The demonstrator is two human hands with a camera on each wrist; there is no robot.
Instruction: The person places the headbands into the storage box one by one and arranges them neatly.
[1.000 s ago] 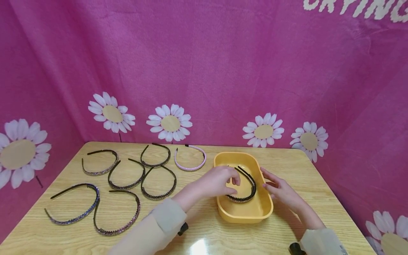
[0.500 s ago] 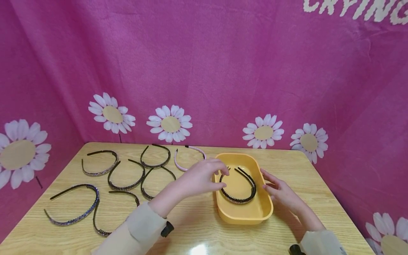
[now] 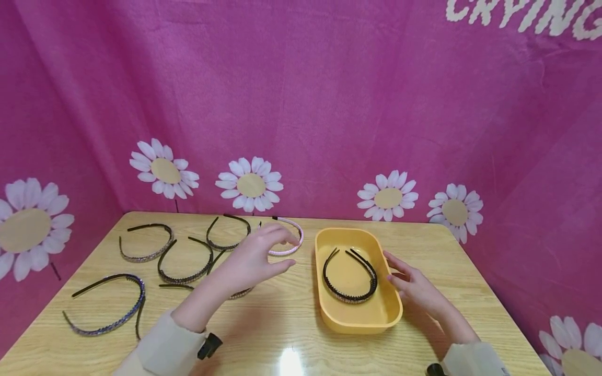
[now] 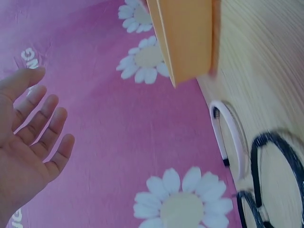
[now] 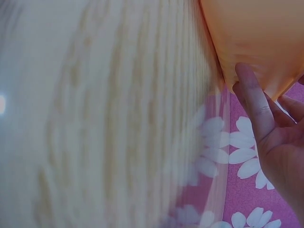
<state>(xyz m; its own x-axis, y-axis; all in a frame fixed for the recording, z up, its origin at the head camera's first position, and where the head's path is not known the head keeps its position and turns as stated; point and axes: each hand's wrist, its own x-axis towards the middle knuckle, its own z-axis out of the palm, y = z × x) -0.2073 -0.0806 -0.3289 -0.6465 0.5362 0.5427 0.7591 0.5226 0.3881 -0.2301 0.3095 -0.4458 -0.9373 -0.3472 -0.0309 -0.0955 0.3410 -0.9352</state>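
My left hand [image 3: 251, 261] hovers over the table to the left of the yellow tub [image 3: 361, 328], fingers spread and loosely bent, holding nothing. In the left wrist view that hand's palm [image 4: 21, 156] is bare. Behind its fingertips lies a pink headband [image 3: 282, 253], partly covered by the hand. Dark headbands [image 3: 351, 299] rest overlapping inside the tub. At the tub's right side, my right hand [image 3: 416, 287] touches the outer wall with extended fingers. The right wrist view shows the thumb and fingers [image 5: 256, 102] against that wall.
Several dark, glittery headbands [image 3: 185, 277] lie on the left of the wooden table [image 3: 273, 329], one with blue stones [image 3: 117, 322]. My left arm hides some of them. A pink daisy-patterned cloth [image 3: 305, 130] hangs behind and at both sides.
My left hand has withdrawn from inside the tub and moved left over the table, leaving the headbands in the tub. The right hand stays at the tub's side.
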